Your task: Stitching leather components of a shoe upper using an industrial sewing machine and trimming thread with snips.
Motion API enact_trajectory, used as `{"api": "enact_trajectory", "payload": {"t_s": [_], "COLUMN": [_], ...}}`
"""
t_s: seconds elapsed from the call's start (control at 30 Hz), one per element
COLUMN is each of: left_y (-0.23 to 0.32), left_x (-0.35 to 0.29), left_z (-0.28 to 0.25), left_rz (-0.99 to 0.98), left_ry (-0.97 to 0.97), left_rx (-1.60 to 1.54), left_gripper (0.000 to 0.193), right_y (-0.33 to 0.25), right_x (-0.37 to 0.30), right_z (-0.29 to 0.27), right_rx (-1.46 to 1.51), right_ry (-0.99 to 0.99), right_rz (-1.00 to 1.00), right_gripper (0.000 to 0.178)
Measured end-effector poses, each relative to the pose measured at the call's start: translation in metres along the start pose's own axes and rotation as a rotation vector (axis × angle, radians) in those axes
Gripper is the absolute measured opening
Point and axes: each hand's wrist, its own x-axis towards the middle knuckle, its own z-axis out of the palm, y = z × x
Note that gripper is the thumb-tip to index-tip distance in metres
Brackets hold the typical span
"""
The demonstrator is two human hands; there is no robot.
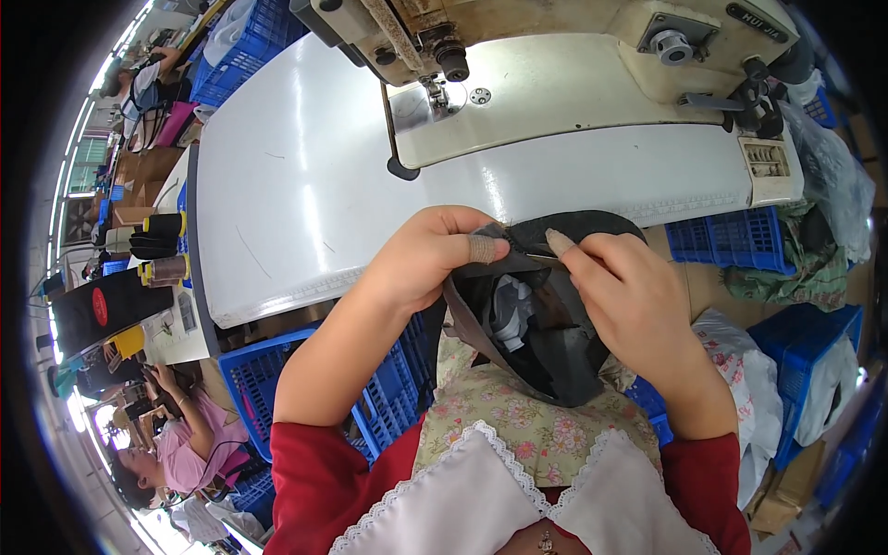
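Observation:
A black cap (564, 365) lies in my lap against the table's front edge, its hollow inside facing up and its curved brim (583, 225) toward the table. My left hand (444, 254) pinches the fabric edge where crown and brim meet; tape wraps its thumb. Close beside it, my right hand (620, 282) is closed, with a taped fingertip over the same seam. A thin, shiny strip (541, 255), perhaps a slim metal tool, shows between its fingers; most of it is hidden. Grey and black lining pieces show inside the cap.
Beyond my hands stands a sewing machine (555, 92) on a white table (296, 185). Blue crates (731, 239) stand at right and a blue basket (268, 370) below left. Plastic bags (740, 388) lie at right. Thread cones (162, 236) and a seated co-worker (190, 439) are at left.

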Motion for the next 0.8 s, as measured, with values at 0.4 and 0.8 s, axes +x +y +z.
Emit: {"api": "enact_trajectory", "payload": {"t_s": [0.4, 0.8], "left_y": [0.0, -0.001], "left_x": [0.002, 0.003], "left_z": [0.0, -0.005], "left_rz": [0.009, -0.036], "left_ry": [0.009, 0.018], "left_rx": [0.021, -0.047], "left_gripper": [0.022, 0.021], "right_y": [0.002, 0.008], "right_x": [-0.003, -0.009], "right_z": [0.009, 0.03], "right_rx": [0.02, -0.033], "right_ry": [0.054, 0.13], "right_rz": [0.001, -0.085], "right_gripper": [0.047, 0.049]}}
